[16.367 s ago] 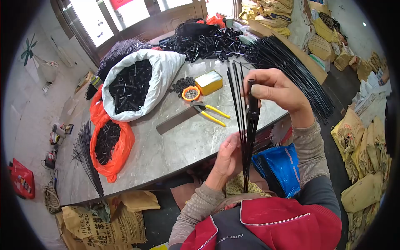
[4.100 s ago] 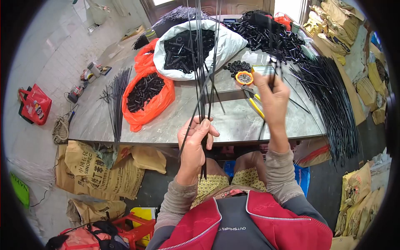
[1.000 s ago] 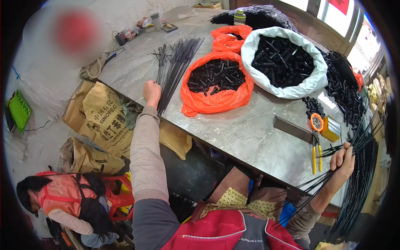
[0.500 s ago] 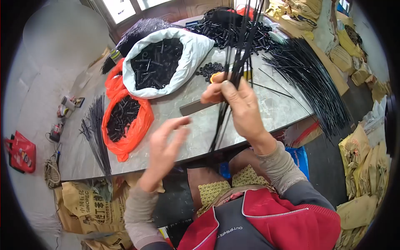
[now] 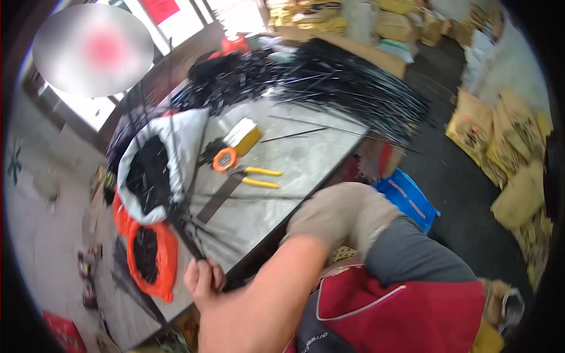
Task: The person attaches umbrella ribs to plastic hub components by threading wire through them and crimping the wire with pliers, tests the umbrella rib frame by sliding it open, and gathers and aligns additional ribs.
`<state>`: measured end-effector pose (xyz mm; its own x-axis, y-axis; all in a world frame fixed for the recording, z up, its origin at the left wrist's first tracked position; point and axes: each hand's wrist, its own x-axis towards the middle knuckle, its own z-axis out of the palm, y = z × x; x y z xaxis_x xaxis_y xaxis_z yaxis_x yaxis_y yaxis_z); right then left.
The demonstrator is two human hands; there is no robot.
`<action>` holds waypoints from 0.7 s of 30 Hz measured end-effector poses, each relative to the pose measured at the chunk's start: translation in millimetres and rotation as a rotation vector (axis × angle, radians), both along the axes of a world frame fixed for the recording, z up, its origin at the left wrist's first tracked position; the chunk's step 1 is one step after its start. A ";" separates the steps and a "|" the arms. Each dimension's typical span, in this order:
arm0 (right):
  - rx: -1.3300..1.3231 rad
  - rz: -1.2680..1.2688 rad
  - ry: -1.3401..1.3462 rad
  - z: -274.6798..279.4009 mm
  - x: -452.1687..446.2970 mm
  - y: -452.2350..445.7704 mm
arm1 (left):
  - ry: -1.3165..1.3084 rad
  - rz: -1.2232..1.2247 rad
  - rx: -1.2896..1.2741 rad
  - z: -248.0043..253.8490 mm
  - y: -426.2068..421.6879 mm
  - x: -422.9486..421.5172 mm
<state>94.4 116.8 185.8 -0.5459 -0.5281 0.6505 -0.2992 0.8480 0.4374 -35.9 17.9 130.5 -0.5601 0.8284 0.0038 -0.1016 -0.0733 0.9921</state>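
My right arm reaches across my body to the left. At the table's front edge, my right hand (image 5: 219, 297) is closed round the lower end of a bundle of thin black rods (image 5: 189, 238). The rods lean up and away past the white sack (image 5: 187, 141), blurred by motion. Beside them is an orange plastic bag (image 5: 169, 267) with short black pieces inside. My left hand does not show.
Pliers with yellow handles (image 5: 262, 177) lie on the grey table (image 5: 288, 156) beside an orange ring-shaped item (image 5: 224, 159) and a yellow box (image 5: 243, 136). A large pile of black rods (image 5: 359, 82) covers the far right. Brown sacks (image 5: 488, 129) stand along the right.
My view has turned and tilted. The rods, held upright over the table before, have swung down to the left with my right hand. My left hand has gone out of sight.
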 end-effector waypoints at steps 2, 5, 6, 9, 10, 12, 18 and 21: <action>-0.372 0.189 -0.213 -1.2 -7.2 -2.4 | -0.082 -0.057 0.101 -3.3 -5.2 3.5; -0.862 0.296 -0.380 -17.1 -15.4 10.2 | -0.189 -0.130 0.226 -5.1 -20.0 -16.2; -0.936 0.295 -0.392 -21.8 -15.1 13.5 | -0.169 -0.143 0.260 -3.2 -22.8 -20.1; -1.066 0.289 -0.394 -32.5 -17.8 21.8 | -0.139 -0.065 0.251 4.5 -31.8 -24.4; -1.092 0.284 -0.399 -35.0 -18.4 24.0 | -0.132 -0.074 0.269 2.8 -34.3 -27.9; -1.139 0.277 -0.410 -40.5 -19.4 28.2 | -0.117 -0.038 0.266 1.1 -37.0 -35.0; -1.237 0.258 -0.470 -55.2 -24.7 33.4 | -0.178 0.068 0.245 -0.5 -43.4 -44.4; -1.268 0.260 -0.503 -61.0 -28.0 34.5 | -0.124 0.055 0.172 2.6 -47.5 -47.7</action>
